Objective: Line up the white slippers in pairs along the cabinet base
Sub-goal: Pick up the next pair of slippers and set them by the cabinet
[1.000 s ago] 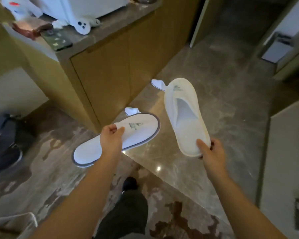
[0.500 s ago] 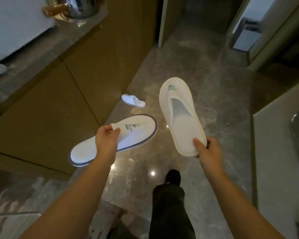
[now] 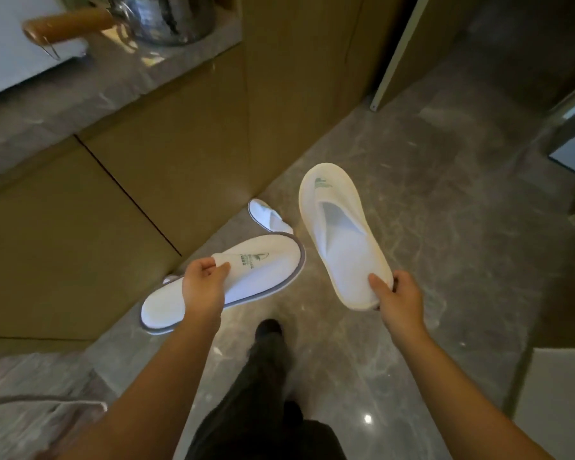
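My left hand grips a white slipper with a grey-edged sole by the edge of its upper; it lies flat, toe pointing right. My right hand pinches the heel of a second white slipper, held toe away from me, opening up. Both are in the air above the floor. A third white slipper lies on the floor by the tan cabinet base. A small white bit of another slipper peeks out behind the left-hand slipper, mostly hidden.
A marble counter tops the cabinet, with a metal pot and its wooden handle. My dark trouser leg and shoe stand on the grey marble floor. A pale door edge stands beyond.
I have stepped forward along the cabinet; the floor slipper now lies closer, just past the left-hand slipper. Both hands keep their slippers in the same pose.
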{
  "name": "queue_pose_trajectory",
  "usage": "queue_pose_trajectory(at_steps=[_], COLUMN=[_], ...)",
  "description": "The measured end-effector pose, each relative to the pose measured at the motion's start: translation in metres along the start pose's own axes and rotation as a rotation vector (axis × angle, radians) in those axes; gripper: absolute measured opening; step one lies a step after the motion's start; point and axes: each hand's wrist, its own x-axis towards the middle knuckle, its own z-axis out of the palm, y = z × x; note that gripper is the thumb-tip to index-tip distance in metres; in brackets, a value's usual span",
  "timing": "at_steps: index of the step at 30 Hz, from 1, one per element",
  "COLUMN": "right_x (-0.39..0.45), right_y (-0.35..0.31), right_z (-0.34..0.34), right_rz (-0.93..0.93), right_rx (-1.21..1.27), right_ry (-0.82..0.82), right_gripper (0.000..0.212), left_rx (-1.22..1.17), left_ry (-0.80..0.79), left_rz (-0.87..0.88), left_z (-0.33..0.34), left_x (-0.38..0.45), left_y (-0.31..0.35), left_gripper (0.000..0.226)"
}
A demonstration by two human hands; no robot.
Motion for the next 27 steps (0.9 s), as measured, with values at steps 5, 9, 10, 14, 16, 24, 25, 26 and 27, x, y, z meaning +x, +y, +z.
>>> queue_pose_trajectory(at_steps=[5, 9, 10, 14, 16, 24, 25, 26, 27], right_x=[0.116, 0.198, 0.219, 0.291, 0.329, 0.491, 0.511, 0.529, 0.545], right_y=[-0.019, -0.039, -0.044, -0.055, -0.055, -0.009, 0.000, 0.011, 0.023], right_z=[0.032, 0.063, 0.069, 0.085, 0.092, 0.139, 0.148, 0.155, 0.161], right_rz=[-0.005, -0.014, -0.011, -0.045, -0.056, -0.073, -0.078, -0.082, -0.081], right_rx=[-0.092, -0.133, -0.145, -0.222, -0.259, -0.353, -0.354, -0.358, -0.365], right_ry=[-0.078, -0.100, -0.104, -0.146, -0.173, -0.328, -0.348, -0.366, -0.377], right_gripper=[0.013, 0.022, 0.024, 0.027, 0.027, 0.029, 0.035, 0.043, 0.047], left_rx=[-0.013, -0.037, -0.027, -0.003, 0.002, -0.068, -0.088, -0.099, -0.108], left_ry=[0.068, 0.084, 0.095, 0.094, 0.098, 0.256, 0.281, 0.303, 0.327], left_rz=[-0.077, -0.066, -0.066, -0.101, -0.116, -0.240, -0.258, -0.283, -0.310], left_z=[0.064, 0.108, 0.120, 0.166, 0.192, 0.302, 0.317, 0.330, 0.344], left_x=[0.076, 0.128, 0.141, 0.186, 0.210, 0.300, 0.310, 0.320, 0.328], left_y=[0.029, 0.061, 0.069, 0.094, 0.098, 0.070, 0.062, 0.052, 0.043], left_gripper=[0.019, 0.008, 0.007, 0.007, 0.013, 0.009, 0.014, 0.016, 0.015])
